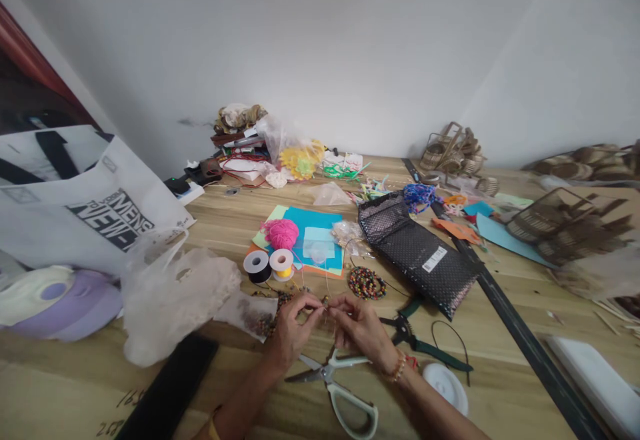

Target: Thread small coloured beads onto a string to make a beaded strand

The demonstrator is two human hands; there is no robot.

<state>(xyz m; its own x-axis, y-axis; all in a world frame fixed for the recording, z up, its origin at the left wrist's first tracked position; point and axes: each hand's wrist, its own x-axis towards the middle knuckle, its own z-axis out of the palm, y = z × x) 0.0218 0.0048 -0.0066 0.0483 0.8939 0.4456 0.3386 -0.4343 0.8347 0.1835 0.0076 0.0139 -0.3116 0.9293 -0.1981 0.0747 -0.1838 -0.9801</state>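
Observation:
Fingertips of my left hand (293,330) and my right hand (363,328) meet in pinches over the middle of the table. Between them runs a thin, pale cord (327,280), partly hidden by the fingers. Below my hands lie pale-handled scissors (326,373) with their blades apart. A clear bag of small beads (253,313) rests beside my left hand. Just beyond my right hand is a coil of multicoloured beads (367,283). A black spool (257,268) and a yellow spool (283,265) stand behind the hands, near a pink yarn ball (281,234).
Green-handled pruning shears (443,355) and a white round spool (446,388) lie to the right. Farther back are a black bubble mailer (420,247) and blue paper (320,217). A plastic bag (175,300) and white shopping bag (85,207) occupy the left; woven baskets (555,227) the right.

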